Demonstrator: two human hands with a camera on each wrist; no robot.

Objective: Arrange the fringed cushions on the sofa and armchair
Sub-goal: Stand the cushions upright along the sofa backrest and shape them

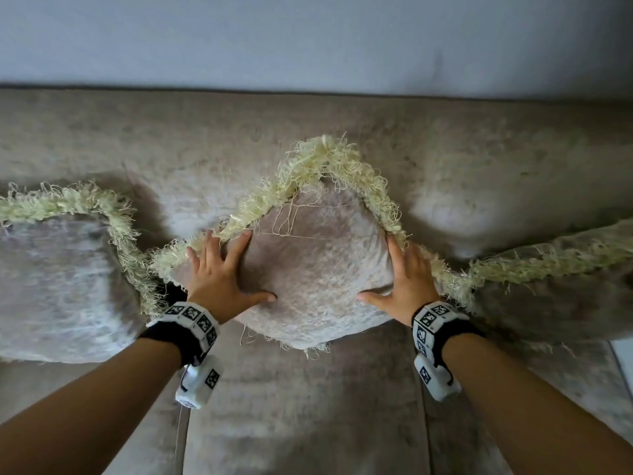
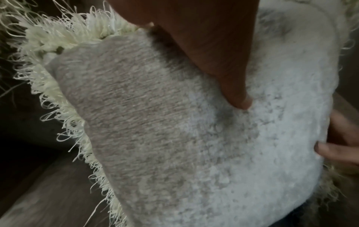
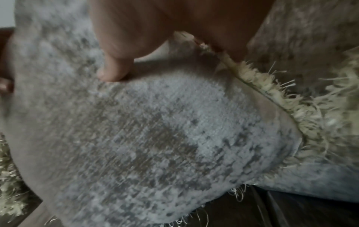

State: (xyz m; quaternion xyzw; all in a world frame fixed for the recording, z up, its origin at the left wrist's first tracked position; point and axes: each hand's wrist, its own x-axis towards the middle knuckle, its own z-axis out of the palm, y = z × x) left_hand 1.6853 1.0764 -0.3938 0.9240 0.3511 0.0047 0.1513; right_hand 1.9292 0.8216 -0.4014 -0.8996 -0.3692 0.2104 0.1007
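A grey-beige cushion [image 1: 315, 269] with a pale yellow fringe [image 1: 322, 159] stands corner-up like a diamond against the sofa back [image 1: 205, 138]. My left hand [image 1: 222, 272] lies flat on its left side, fingers spread and reaching the fringe. My right hand [image 1: 406, 279] presses its right side, fingers straight along the fringed edge and thumb out. In the left wrist view the thumb [image 2: 233, 92] touches the cushion face [image 2: 174, 138]. The right wrist view shows the right thumb [image 3: 114, 69] on the same cushion [image 3: 155, 138].
A second fringed cushion [image 1: 58, 286] leans at the left and a third [image 1: 565, 293] at the right, both close beside the middle one. The sofa seat [image 1: 308, 406] stretches below my wrists. A pale wall [image 1: 308, 36] rises behind the sofa.
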